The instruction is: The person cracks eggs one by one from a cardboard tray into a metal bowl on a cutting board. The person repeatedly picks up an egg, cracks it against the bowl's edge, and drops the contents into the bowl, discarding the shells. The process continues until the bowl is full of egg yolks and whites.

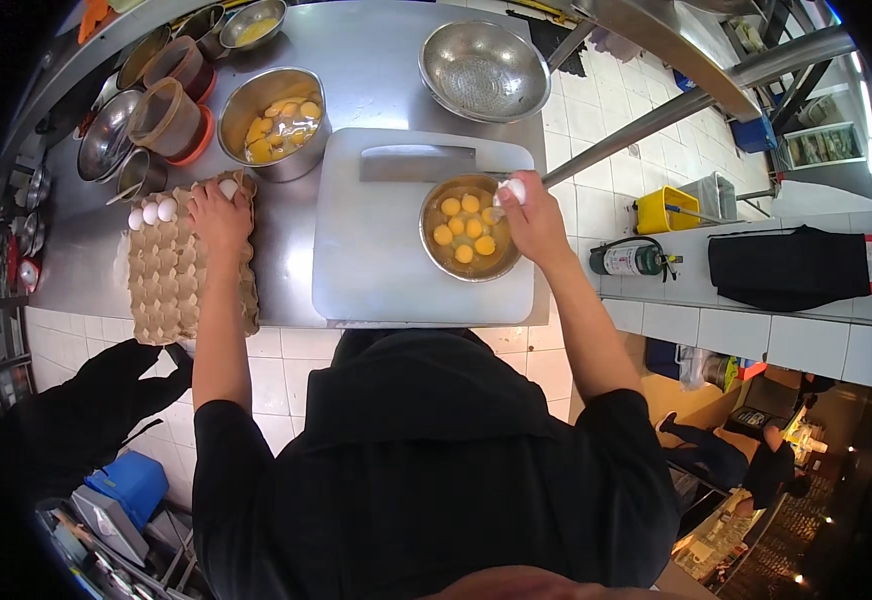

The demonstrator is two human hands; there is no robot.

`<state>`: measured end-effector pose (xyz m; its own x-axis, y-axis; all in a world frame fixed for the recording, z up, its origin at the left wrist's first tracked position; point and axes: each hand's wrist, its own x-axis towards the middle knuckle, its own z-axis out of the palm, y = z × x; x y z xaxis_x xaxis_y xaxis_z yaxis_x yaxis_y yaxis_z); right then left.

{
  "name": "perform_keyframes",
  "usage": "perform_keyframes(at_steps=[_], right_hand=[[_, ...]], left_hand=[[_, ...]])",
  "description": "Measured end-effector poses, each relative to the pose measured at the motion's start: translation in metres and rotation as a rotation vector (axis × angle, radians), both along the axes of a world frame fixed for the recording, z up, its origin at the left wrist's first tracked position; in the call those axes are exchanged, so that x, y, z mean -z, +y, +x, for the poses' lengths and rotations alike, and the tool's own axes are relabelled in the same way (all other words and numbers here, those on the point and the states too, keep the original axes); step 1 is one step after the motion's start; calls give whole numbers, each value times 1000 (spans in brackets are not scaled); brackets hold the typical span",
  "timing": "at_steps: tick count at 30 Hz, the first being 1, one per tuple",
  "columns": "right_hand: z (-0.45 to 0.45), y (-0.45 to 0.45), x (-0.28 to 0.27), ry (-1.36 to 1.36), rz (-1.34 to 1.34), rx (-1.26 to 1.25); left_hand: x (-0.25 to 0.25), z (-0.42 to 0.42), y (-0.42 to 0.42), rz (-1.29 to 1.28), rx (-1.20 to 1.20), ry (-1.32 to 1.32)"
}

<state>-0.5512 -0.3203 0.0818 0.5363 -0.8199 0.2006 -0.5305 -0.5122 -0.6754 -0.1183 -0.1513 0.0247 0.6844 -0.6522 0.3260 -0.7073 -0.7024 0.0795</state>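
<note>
My left hand (220, 214) reaches over the far end of a cardboard egg tray (165, 277), its fingers at a white egg (228, 188); whether they grip it cannot be told. Several more white eggs (150, 212) sit in the tray, left of that hand. At the right rim of a steel bowl (469, 274), my right hand (529, 217) holds a white eggshell (512, 191), with some clear egg white below it. Several whole yolks (473, 226) lie in this bowl, which stands on a white cutting board (368, 262). Behind the bowl, a cleaver (417, 163) lies flat.
A steel pot (274, 169) of cracked eggs stands left of the board. Beyond the board's far right corner is a perforated steel colander (484, 71). Plastic tubs (165, 116) and metal bowls (109, 135) crowd the far left. A steel rail (631, 139) slants off right.
</note>
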Motion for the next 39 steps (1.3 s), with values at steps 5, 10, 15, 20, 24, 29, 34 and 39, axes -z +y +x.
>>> perform_keyframes(at_steps=[5,10,15,20,24,29,34,39], right_hand=[[17,5,-28,319,-114,-109],[16,10,-52,316,-190,-123],[-34,-8,-41,-125,-320,216],[-142,-44,55,125,-149,640],[-108,-11,6,-5,45,154],[-61,10,5,-318,52,7],[-88,-76,30,-1279,489,860],[-94,-83,41,-1151,642,671]], left_hand=[[-1,2,-3,4,0,-21],[-18,-8,-8,-205,-6,79],[-15,-45,-16,-661,158,395],[-46,-167,-63,-536,520,1042],[-64,-261,-95,-252,692,1269],[-93,-312,-117,-149,852,1310],[-83,-255,-98,-383,650,1334],[-51,-149,-44,-475,338,1029]])
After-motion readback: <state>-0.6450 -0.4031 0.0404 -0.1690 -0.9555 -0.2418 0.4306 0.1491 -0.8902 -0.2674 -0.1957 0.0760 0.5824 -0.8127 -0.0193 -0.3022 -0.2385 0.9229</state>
